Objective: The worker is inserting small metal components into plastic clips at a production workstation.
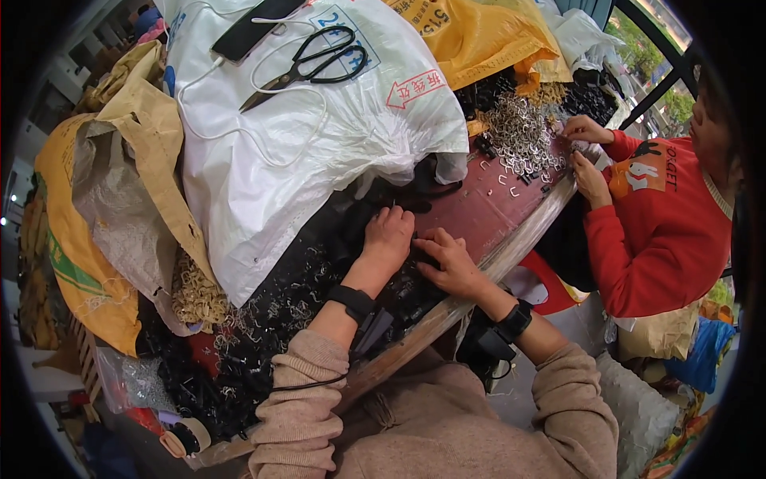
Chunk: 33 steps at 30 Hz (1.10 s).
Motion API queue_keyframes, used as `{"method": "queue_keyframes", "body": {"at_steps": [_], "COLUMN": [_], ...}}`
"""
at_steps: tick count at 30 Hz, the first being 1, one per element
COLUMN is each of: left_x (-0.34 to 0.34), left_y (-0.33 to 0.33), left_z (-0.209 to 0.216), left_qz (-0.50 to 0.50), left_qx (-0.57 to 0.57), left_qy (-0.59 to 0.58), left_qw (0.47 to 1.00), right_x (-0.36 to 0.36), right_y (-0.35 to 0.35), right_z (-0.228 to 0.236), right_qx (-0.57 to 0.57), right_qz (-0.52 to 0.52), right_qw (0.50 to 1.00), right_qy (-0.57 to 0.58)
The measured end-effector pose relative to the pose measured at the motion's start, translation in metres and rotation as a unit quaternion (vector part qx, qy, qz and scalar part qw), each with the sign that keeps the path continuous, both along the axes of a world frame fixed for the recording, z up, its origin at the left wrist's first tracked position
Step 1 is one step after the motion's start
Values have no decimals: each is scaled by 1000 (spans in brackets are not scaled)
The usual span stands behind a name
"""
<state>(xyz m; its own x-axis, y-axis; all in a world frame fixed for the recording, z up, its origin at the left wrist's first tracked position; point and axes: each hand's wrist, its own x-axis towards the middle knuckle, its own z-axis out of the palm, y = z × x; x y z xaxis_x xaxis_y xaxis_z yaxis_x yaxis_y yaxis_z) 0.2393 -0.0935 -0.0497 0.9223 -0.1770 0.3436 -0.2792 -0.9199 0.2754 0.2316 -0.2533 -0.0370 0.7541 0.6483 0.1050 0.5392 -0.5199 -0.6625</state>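
Observation:
My left hand (388,238) is closed at the middle of the work table, its fingers curled down over dark parts. Close beside it, my right hand (452,262) has its thumb and fingers bent together toward the left hand's fingertips. A small black piece seems to lie between the two hands, but its kind is too hidden to tell. Around and below them spreads a heap of small black plastic parts (263,351), mixed with thin shiny metal bits. A white woven sack (319,148) slumps just beyond my left hand.
Scissors (297,73) and a phone (249,32) with a white cable rest on the sack. Metal U-shaped hooks (519,132) are piled at the far right, by a co-worker in a red top (662,247). A wooden edge (415,339) borders the table; an open paper sack (136,136) stands left.

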Motion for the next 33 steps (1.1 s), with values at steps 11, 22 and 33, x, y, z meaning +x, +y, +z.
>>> {"method": "queue_keyframes", "body": {"at_steps": [11,22,33], "left_x": [-37,-128,-158], "left_y": [11,35,50], "left_z": [39,70,64], "left_qz": [-73,-23,49], "left_qx": [-220,-414,-469], "left_qy": [41,144,124], "left_qw": [972,899,873], "right_x": [0,-61,-79], "right_y": [0,28,58], "right_z": [-2,37,36], "right_qx": [235,266,272], "right_qz": [-54,45,44], "right_qw": [963,877,822], "right_qy": [122,397,498]}}
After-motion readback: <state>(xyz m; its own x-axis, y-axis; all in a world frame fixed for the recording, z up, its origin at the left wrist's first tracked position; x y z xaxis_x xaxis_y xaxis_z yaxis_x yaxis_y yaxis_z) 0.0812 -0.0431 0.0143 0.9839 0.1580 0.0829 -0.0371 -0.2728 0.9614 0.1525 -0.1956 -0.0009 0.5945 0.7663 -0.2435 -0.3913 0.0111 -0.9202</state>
